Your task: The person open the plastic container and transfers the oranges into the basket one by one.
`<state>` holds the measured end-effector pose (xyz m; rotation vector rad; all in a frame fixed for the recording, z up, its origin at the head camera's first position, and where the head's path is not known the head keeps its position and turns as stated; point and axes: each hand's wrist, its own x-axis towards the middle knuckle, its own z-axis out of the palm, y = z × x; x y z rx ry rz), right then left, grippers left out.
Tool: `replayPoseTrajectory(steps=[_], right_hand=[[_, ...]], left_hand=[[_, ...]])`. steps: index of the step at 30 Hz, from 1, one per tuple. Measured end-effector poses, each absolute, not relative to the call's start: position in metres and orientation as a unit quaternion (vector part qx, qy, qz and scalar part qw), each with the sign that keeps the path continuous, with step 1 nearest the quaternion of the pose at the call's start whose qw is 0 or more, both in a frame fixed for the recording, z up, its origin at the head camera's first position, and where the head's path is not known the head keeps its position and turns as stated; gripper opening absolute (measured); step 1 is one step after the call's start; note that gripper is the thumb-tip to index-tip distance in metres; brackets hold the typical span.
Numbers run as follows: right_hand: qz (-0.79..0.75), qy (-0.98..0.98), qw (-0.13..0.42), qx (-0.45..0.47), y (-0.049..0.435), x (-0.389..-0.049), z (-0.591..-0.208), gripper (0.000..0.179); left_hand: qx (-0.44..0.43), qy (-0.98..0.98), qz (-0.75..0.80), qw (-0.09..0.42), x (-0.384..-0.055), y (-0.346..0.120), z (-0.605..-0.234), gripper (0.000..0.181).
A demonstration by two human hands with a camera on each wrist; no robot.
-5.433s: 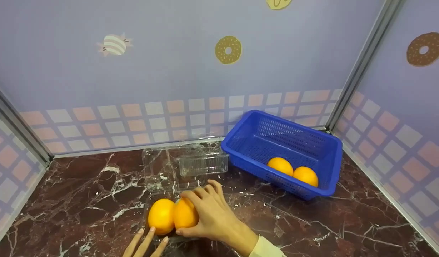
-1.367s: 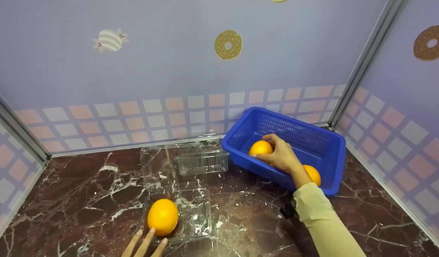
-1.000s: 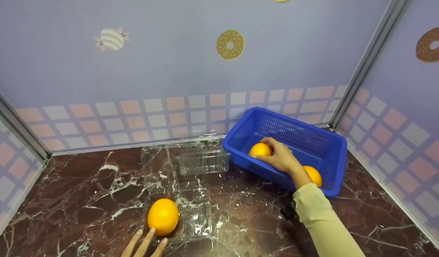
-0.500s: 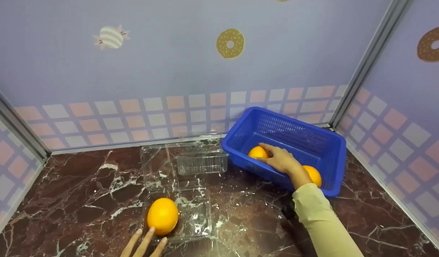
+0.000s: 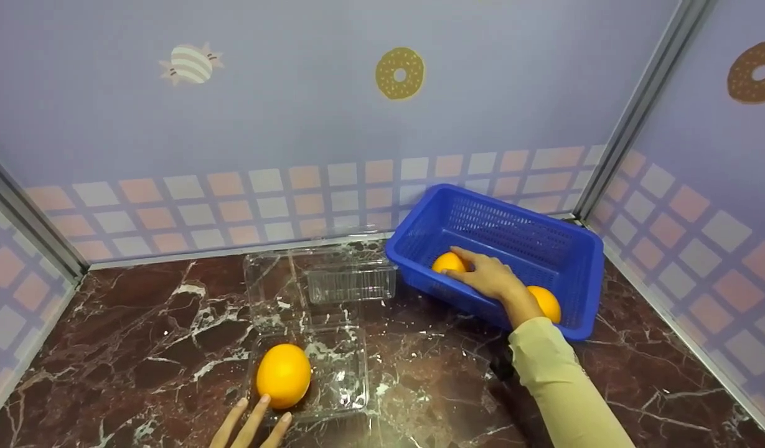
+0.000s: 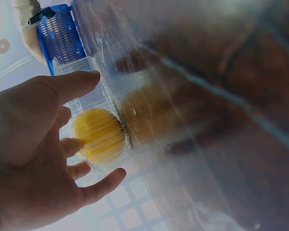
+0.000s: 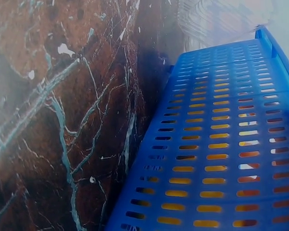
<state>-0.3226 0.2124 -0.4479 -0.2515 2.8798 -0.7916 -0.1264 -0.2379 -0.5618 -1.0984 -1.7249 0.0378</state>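
My right hand [image 5: 491, 277] is inside the blue basket [image 5: 569, 333], its thumb and fingers curved round an orange [image 5: 448, 262] low in the near left part. Another orange [image 5: 545, 303] lies in the basket at the right, partly behind the wrist. The right wrist view shows the basket's slotted wall [image 7: 221, 120] but not the hand. My left hand [image 5: 248, 429] has its fingers stretched out at the front left of a clear plastic box [image 5: 348, 398], a fingertip against the orange [image 5: 284, 375] in it. In the left wrist view, the left hand [image 6: 43, 144] is spread beside that box.
Behind the box, its clear lid [image 5: 270, 286] appears to lie folded back. A ribbed clear container [image 5: 351, 284] stands there, close to the basket's left corner. Patterned wall panels [image 5: 282, 124] close off the back and sides of the marble countertop [image 5: 139, 330].
My right hand has carried an orange from the clear box into the blue basket and lowered it there. The left hand and the orange by it have stayed in place.
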Motion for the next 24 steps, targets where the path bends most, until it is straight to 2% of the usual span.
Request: replayPoseTrajectory(steps=[8, 13, 24], right_hand=[[-0.276, 0.956, 0.063, -0.077, 0.2126, -0.3239, -0.4491, 0.075], [-0.279, 0.957, 0.052, -0.065, 0.2142, -0.3253, -0.4484, 0.077], [-0.295, 0.953, 0.015, -0.063, 0.2118, -0.3246, -0.4494, 0.075]], left_hand=[[-0.454, -0.738, 0.015, 0.500, -0.1236, -0.2426, -0.5678, 0.050], [-0.443, -0.755, -0.011, 0.483, -0.1223, -0.2420, -0.5685, 0.055], [-0.455, -0.718, 0.015, 0.527, -0.1285, -0.2372, -0.5652, 0.054]])
